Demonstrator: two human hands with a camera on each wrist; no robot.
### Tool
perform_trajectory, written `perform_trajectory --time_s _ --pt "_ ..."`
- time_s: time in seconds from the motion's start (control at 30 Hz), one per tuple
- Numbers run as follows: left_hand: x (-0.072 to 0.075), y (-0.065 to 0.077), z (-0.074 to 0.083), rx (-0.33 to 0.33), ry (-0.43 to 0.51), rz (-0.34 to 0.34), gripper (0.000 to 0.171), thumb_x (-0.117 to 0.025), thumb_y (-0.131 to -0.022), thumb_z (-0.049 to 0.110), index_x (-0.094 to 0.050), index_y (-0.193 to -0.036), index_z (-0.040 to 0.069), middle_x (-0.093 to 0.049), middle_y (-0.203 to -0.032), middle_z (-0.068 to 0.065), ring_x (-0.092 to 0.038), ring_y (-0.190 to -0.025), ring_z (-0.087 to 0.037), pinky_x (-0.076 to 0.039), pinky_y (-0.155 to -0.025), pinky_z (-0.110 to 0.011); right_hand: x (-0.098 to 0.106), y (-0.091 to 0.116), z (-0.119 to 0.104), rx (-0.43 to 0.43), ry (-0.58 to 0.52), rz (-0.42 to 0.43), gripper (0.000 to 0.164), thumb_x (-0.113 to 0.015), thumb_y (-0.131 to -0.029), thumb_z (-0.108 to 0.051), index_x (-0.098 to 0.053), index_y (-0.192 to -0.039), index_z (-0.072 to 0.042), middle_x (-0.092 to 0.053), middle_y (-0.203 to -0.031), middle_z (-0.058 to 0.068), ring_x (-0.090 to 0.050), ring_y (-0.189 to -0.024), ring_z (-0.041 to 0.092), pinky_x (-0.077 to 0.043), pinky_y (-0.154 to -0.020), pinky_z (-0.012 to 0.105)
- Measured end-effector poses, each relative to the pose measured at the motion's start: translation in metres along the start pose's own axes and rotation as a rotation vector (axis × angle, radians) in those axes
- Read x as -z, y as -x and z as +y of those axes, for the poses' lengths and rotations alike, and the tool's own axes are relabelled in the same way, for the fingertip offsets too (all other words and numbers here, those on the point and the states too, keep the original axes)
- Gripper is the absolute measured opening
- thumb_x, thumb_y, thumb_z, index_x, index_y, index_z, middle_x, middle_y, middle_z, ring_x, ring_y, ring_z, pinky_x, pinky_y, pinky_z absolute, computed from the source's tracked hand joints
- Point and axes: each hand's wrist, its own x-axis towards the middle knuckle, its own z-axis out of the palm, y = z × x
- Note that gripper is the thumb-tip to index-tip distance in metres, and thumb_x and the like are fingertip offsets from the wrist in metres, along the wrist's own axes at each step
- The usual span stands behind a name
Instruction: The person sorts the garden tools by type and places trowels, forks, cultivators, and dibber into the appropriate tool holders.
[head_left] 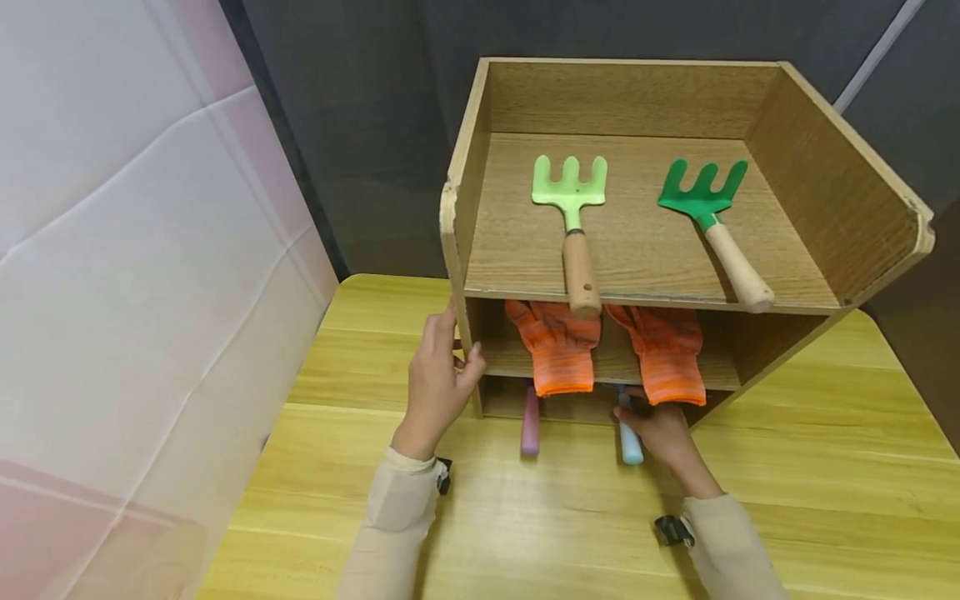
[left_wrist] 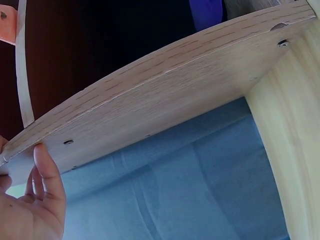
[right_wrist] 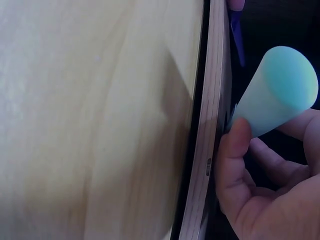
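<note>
A wooden shelf unit [head_left: 615, 302] stands on the table. My left hand [head_left: 441, 379] grips the front edge of its left side panel [left_wrist: 165, 75], thumb on one face and fingers on the other. Low at the front, my right hand [head_left: 663, 433] holds the light blue handle [head_left: 630, 442] of a tool in the bottom compartment; the right wrist view shows thumb and fingers around this handle [right_wrist: 275, 90]. The tool's head is hidden under the shelf. To its left, a pink-purple handle [head_left: 530, 425] sticks out of the same compartment.
On the top shelf lie a light green hand rake [head_left: 572, 200] and a dark green one [head_left: 705, 196], handles over the front edge. Two orange gloves [head_left: 564, 358] [head_left: 671, 362] hang over the middle shelf's edge. A pale wall panel [head_left: 150, 250] rises at left.
</note>
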Motion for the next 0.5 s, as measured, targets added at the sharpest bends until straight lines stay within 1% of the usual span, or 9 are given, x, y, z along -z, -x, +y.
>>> perform_trajectory --time_s 0.13,0.3,0.4,0.5 --pt "-0.0006 0.0008 -0.0004 -0.002 -0.006 0.004 0.065 -0.059 -0.079 0.000 -0.036 -0.139 0.009 -0.052 -0.097 -0.019 -0.070 -0.075 -0.028 -0.054 -0.051 -0.027 -0.0023 -0.0007 -0.0004 0.004 0.033 0.043 0.034 -0.064 -0.089 -0.020 -0.065 -0.118 0.000 -0.067 -0.108 0.024 -0.062 -0.091 0.033 -0.048 -0.088 0.050" --pt "-0.0008 0.0006 -0.0007 -0.003 -0.021 0.010 0.064 -0.059 -0.079 0.001 -0.036 -0.138 0.009 -0.052 -0.097 -0.019 -0.071 -0.075 -0.028 -0.055 -0.053 -0.029 -0.0060 -0.0013 0.0006 0.027 0.045 0.097 0.030 -0.066 -0.087 -0.017 -0.068 -0.113 -0.001 -0.069 -0.107 0.021 -0.061 -0.083 0.026 -0.050 -0.083 0.046" --pt "-0.0009 0.0004 -0.0010 -0.004 -0.025 0.009 0.064 -0.059 -0.079 0.001 -0.036 -0.138 0.010 -0.052 -0.097 -0.018 -0.071 -0.074 -0.028 -0.056 -0.053 -0.029 -0.0066 -0.0014 0.0015 0.037 0.048 0.109 0.029 -0.067 -0.087 -0.015 -0.068 -0.112 -0.001 -0.069 -0.106 0.020 -0.061 -0.080 0.024 -0.050 -0.082 0.045" --pt "-0.0013 0.0002 -0.0014 -0.006 -0.023 0.009 0.064 -0.059 -0.079 0.001 -0.036 -0.138 0.010 -0.053 -0.097 -0.018 -0.071 -0.074 -0.028 -0.056 -0.053 -0.029 -0.0063 -0.0017 0.0027 0.043 0.054 0.109 0.030 -0.067 -0.087 -0.014 -0.067 -0.113 0.000 -0.068 -0.106 0.022 -0.060 -0.078 0.025 -0.050 -0.081 0.046"
